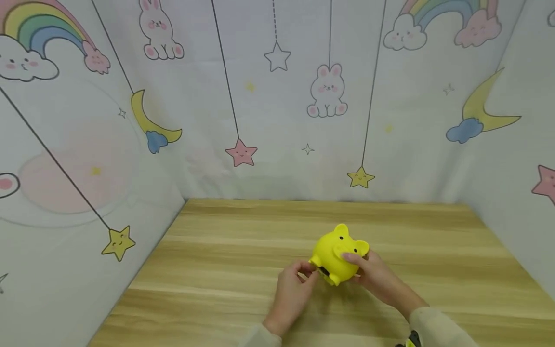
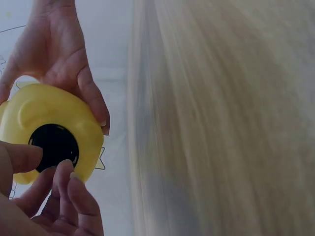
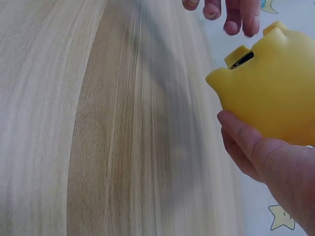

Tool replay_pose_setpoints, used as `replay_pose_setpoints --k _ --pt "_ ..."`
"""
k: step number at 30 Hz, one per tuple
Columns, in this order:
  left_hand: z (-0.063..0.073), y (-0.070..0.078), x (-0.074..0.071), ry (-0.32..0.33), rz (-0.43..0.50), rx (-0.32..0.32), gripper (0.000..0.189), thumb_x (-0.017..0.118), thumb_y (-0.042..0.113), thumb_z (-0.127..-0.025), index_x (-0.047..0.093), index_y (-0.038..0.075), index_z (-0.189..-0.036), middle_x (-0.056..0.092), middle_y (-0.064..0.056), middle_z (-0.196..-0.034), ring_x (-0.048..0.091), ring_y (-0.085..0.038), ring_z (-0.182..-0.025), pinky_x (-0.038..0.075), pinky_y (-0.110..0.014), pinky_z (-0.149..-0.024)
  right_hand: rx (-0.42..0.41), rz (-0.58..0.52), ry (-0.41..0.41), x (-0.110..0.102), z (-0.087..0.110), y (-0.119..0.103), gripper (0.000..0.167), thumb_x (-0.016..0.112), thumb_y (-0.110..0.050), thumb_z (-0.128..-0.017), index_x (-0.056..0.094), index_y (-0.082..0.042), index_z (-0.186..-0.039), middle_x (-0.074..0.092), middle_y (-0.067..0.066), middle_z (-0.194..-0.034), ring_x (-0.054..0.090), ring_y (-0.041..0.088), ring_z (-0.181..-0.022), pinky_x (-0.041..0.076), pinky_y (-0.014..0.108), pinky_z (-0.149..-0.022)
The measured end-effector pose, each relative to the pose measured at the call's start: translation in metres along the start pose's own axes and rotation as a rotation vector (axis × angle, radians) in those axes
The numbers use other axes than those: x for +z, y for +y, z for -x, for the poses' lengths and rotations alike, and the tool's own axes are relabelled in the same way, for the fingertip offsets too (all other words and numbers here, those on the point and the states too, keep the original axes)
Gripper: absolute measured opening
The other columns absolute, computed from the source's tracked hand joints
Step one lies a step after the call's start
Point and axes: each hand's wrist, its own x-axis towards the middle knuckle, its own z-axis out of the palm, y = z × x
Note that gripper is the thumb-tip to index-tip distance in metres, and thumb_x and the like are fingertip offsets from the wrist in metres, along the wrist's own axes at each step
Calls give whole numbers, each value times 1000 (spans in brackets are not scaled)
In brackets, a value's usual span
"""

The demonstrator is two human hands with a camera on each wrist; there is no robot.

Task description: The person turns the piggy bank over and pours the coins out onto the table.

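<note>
A yellow piggy bank (image 1: pixel 331 255) with small round ears and dark eyes is held up over the table, tilted so that its belly turns toward the left hand. My right hand (image 1: pixel 379 279) grips it from the side, thumb by the snout and fingers underneath. A round black plug (image 2: pixel 55 142) shows in the belly between the stubby feet. My left hand (image 1: pixel 295 291) is right at this belly. Its thumb and bent fingertips overlap the plug's edge in the left wrist view, spaced apart. In the right wrist view, left fingertips (image 3: pixel 232 24) hover just off the belly.
The wood-grain table (image 1: pixel 208 270) spreads below both hands. White cloth walls (image 1: pixel 277 120) printed with rabbits, stars and moons enclose it at the back and sides. Something small, black and yellow (image 1: pixel 409 340) shows by the right sleeve at the bottom edge.
</note>
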Motion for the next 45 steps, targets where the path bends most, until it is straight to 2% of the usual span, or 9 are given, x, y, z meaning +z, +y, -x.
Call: replay_pose_setpoints --k 4,11,16,24,31,34,41,45 --pt "2 -2 6 -38 -42 14 5 71 11 -88 76 10 -89 67 8 -78 52 -4 -57 46 -21 -51 -16 -28 -8 4 1 2 57 53 -27 -103 26 4 -142 48 15 -129 57 25 -112 49 47 -97" --pt "0 -1 11 39 -60 19 11 73 18 -89 78 13 -80 66 9 -69 48 -2 -52 42 -20 -45 -21 -48 -46 11 3 -2 55 51 -28 -103 27 4 -142 48 14 -128 56 25 -113 47 49 -99" --pt "0 1 11 32 -53 13 14 71 17 -91 78 10 -82 67 8 -69 47 -2 -53 40 -19 -46 -17 -35 -62 9 4 -4 56 49 -29 -104 25 3 -143 47 15 -129 56 25 -113 47 50 -99" --pt "-1 7 8 -6 110 -48 18 64 10 -94 74 -1 -83 66 0 -69 53 -10 -50 44 -20 -45 -32 -21 -35 12 3 -6 59 51 -30 -103 23 2 -143 45 17 -131 55 27 -115 47 49 -99" --pt "-1 6 7 27 7 -9 14 69 8 -89 74 6 -76 66 1 -67 48 -4 -51 40 -18 -45 -19 -24 -6 15 3 -7 60 53 -30 -102 25 4 -143 47 17 -130 57 27 -113 48 49 -98" --pt "-1 5 7 49 -24 16 15 69 5 -86 74 9 -73 63 6 -62 46 -3 -49 39 -18 -43 -15 -19 -2 16 2 -8 60 54 -31 -102 26 4 -143 48 17 -130 57 26 -113 49 48 -97" --pt "0 3 7 83 -39 71 15 71 5 -83 76 11 -71 62 11 -61 46 -2 -49 40 -18 -43 1 -33 17 17 2 -10 62 54 -30 -102 23 2 -145 45 19 -134 57 26 -113 50 48 -97" --pt "1 2 3 75 -45 86 15 71 4 -81 75 12 -69 61 12 -61 47 -2 -49 41 -19 -43 9 -23 33 16 1 -14 64 53 -32 -102 22 0 -147 43 19 -136 57 26 -114 49 48 -97"
